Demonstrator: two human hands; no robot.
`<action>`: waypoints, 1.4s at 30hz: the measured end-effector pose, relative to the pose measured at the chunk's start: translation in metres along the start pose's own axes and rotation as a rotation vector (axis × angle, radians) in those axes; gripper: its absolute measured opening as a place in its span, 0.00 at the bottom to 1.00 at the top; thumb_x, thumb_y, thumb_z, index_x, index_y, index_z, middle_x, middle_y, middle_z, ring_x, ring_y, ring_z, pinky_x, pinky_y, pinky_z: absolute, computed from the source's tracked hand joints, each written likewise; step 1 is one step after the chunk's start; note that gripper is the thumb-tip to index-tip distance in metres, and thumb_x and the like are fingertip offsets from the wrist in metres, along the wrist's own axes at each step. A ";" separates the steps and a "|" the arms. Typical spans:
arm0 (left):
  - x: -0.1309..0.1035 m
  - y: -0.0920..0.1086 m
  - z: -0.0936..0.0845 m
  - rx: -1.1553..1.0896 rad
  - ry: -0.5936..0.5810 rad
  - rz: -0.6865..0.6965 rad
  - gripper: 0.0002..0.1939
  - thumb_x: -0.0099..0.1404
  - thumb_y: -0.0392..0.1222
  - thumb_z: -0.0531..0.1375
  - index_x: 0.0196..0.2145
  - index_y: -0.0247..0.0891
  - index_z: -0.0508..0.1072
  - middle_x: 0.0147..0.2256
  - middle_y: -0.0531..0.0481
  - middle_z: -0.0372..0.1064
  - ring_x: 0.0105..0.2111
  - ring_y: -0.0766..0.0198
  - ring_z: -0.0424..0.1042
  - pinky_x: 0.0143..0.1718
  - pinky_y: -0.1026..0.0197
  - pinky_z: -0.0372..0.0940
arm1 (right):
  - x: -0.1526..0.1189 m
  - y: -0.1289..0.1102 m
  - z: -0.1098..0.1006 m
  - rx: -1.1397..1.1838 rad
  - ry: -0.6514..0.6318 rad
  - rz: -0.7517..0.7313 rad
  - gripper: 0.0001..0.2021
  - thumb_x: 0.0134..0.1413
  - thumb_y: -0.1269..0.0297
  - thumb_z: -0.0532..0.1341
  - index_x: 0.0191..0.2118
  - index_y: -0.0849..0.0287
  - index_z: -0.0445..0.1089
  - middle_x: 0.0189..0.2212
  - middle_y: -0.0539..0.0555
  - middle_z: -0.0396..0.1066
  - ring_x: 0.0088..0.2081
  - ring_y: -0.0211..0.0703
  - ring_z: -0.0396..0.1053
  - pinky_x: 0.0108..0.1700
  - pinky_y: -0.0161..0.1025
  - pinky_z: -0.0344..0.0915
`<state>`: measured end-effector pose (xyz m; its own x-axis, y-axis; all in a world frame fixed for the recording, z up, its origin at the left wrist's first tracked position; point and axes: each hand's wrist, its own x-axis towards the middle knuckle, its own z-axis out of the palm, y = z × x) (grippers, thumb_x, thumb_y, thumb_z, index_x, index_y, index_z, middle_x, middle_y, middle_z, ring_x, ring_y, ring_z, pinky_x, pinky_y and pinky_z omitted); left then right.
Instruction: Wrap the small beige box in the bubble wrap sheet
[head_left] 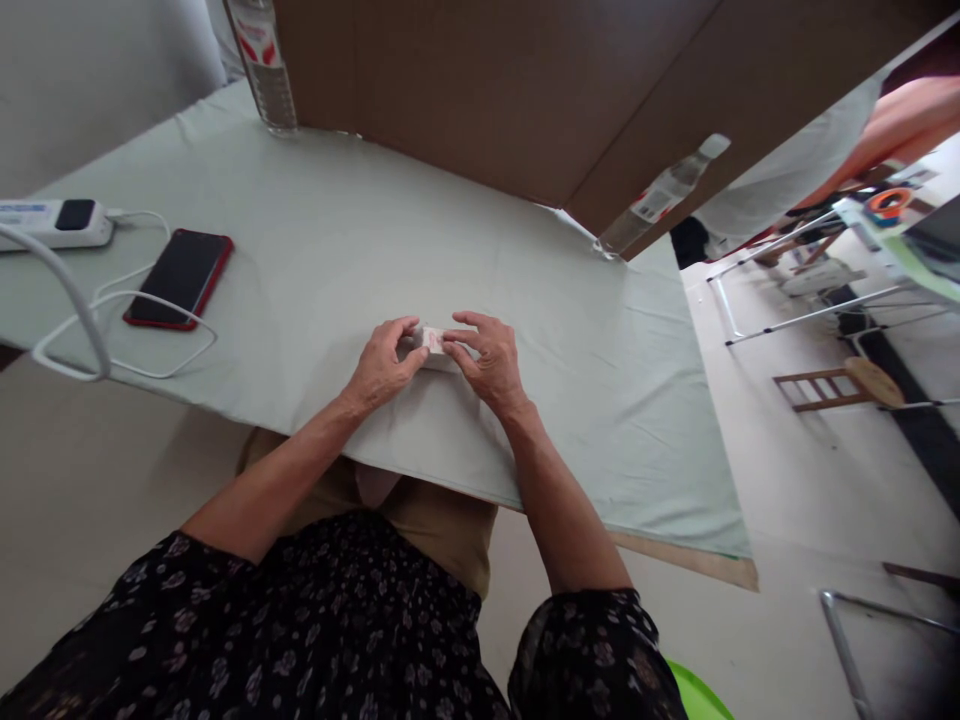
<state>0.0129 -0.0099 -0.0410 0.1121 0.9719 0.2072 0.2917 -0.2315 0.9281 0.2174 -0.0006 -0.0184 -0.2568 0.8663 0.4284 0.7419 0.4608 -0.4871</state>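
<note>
**Two-Handed Support of Small Box**

Left hand [384, 362] and right hand [493, 366] are clamped on opposite ends of the small box [433, 339], between them. Apply light, even fingertip pressure; avoid denting the walls. Fingers hide both ends; the print is illegible; contact with the cloth [337, 240] beneath cannot be confirmed.

Power strip [54, 223] cropped, box [433, 341] print blurred

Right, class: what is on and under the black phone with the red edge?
A thin white cable crosses over the black phone's near end. Pale green cloth surrounds the phone; whatever lies directly beneath is covered.
</note>
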 end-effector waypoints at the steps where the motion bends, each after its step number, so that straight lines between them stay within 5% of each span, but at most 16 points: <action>1: 0.000 0.000 0.000 0.006 0.000 0.006 0.24 0.63 0.44 0.63 0.56 0.37 0.73 0.52 0.39 0.73 0.54 0.50 0.72 0.62 0.46 0.65 | 0.001 -0.001 -0.001 -0.025 0.000 -0.016 0.07 0.64 0.58 0.64 0.42 0.49 0.81 0.55 0.54 0.78 0.57 0.55 0.73 0.60 0.57 0.64; 22: 0.000 0.003 0.003 0.063 0.033 0.069 0.26 0.60 0.47 0.66 0.54 0.36 0.72 0.50 0.39 0.72 0.50 0.53 0.75 0.58 0.46 0.70 | 0.049 -0.004 0.000 -0.027 0.021 -0.046 0.10 0.71 0.62 0.52 0.38 0.54 0.68 0.52 0.61 0.77 0.56 0.52 0.71 0.57 0.52 0.63; 28: -0.002 0.004 0.004 -0.067 0.004 0.006 0.37 0.57 0.50 0.68 0.62 0.38 0.66 0.58 0.36 0.70 0.47 0.55 0.76 0.53 0.48 0.72 | 0.078 0.013 -0.001 -0.012 0.034 -0.066 0.11 0.73 0.59 0.52 0.41 0.54 0.68 0.54 0.60 0.74 0.57 0.51 0.70 0.61 0.53 0.62; 34: -0.002 0.005 0.002 -0.183 -0.082 -0.048 0.25 0.58 0.55 0.66 0.49 0.38 0.71 0.46 0.43 0.76 0.43 0.57 0.75 0.49 0.53 0.71 | 0.107 0.044 0.002 0.077 0.108 -0.045 0.13 0.71 0.52 0.55 0.38 0.53 0.69 0.51 0.57 0.74 0.55 0.49 0.70 0.61 0.52 0.65; 38: -0.002 0.008 0.000 -0.251 -0.168 -0.080 0.22 0.60 0.57 0.65 0.44 0.37 0.75 0.41 0.45 0.77 0.40 0.58 0.75 0.46 0.55 0.70 | 0.095 0.047 0.001 0.159 0.180 0.014 0.15 0.69 0.50 0.56 0.35 0.53 0.70 0.46 0.56 0.77 0.50 0.48 0.72 0.57 0.49 0.69; 42: -0.002 0.012 -0.002 -0.333 -0.170 -0.129 0.26 0.60 0.56 0.66 0.49 0.35 0.77 0.43 0.43 0.79 0.43 0.55 0.77 0.48 0.54 0.71 | 0.054 0.031 -0.005 0.247 0.286 0.163 0.14 0.66 0.50 0.57 0.40 0.54 0.72 0.39 0.54 0.77 0.43 0.44 0.74 0.50 0.45 0.70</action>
<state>0.0146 -0.0151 -0.0295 0.2585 0.9645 0.0540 -0.0073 -0.0540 0.9985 0.2295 0.0595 -0.0061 0.0606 0.8594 0.5077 0.5785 0.3842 -0.7195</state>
